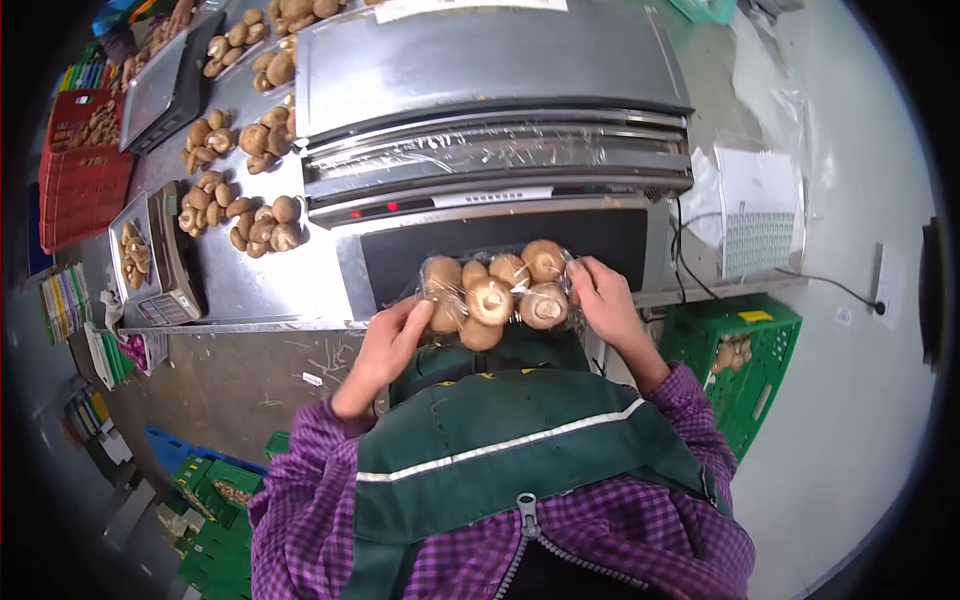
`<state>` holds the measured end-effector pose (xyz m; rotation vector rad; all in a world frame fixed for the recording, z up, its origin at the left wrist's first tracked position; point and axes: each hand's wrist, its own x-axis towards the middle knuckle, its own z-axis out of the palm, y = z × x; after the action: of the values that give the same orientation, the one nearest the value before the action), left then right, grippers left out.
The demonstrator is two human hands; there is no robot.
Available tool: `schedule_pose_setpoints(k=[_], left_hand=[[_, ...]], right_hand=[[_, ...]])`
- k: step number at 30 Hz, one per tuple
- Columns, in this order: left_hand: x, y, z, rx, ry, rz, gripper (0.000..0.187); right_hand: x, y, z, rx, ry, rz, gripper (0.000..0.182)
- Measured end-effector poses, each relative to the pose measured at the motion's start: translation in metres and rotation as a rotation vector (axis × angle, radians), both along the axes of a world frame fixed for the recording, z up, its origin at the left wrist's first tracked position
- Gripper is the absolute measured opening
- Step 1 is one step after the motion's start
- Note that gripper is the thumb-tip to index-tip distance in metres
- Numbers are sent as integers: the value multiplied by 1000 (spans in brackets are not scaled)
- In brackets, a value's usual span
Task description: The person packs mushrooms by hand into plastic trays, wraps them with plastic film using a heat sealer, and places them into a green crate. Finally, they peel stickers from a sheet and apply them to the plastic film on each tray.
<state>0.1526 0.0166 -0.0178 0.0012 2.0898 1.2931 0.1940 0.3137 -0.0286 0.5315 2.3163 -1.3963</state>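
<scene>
Left hand (390, 342), right hand (606, 301), grip pinching wrapped mushrooms (488, 298) by both side edges; black plate (440, 237) showing beyond far edge

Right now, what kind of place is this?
Probably a mushroom-packing room. The hints: a pack of mushrooms in clear film, held in two hands; a metal machine that looks made for wrapping; and a scale with more mushrooms on it.

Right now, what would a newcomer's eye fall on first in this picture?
Probably the wrapped mushrooms in the middle, held between the left hand and the right hand. Just beyond them, the big metal machine draws attention, and the red crate stands out at the upper left.
</scene>
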Motion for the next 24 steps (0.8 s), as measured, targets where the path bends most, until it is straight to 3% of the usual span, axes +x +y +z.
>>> schedule_pose_setpoints(k=[3,6,8,10,11,12,13,14,15,17,18,19,20,22,24], left_hand=[[28,2,-16,40,-27,356,35],[25,-12,-10,154,-164,518,33],[41,-19,-29,32,-374,521,32],[63,-14,-74,-32,-441,392,31],[83,-1,-115,166,-167,362,32],[82,16,-106,170,-168,344,32],[76,36,-80,493,-341,389,27],[59,76,-37,938,-329,393,23],[43,116,6,1399,-410,336,21],[45,138,12,1382,180,131,22],[54,118,3,1028,212,125,23],[62,98,-6,685,215,70,24],[56,94,10,587,-148,97,25],[45,77,19,573,-526,570,29],[44,92,49,527,-371,343,29]], right_hand=[[14,-2,-13,-55,171,-284,21],[21,18,20,31,214,-300,19],[60,29,-17,-1,206,-282,20],[93,29,-56,129,95,48,21],[98,16,-84,-29,127,-27,21],[98,-1,-111,-184,161,-106,22],[101,-10,-122,-522,35,-190,20],[102,-15,-122,-981,-153,-323,19],[101,-21,-119,-1259,-253,-377,19],[98,-21,-85,-1439,-246,-293,21],[99,-21,-64,-1455,-201,-224,22],[99,-20,-47,-1451,-146,-163,24],[100,-18,-33,-1439,-90,-121,26],[99,-19,-23,-1417,8,-80,31],[97,-19,-26,-1370,96,-93,36]])
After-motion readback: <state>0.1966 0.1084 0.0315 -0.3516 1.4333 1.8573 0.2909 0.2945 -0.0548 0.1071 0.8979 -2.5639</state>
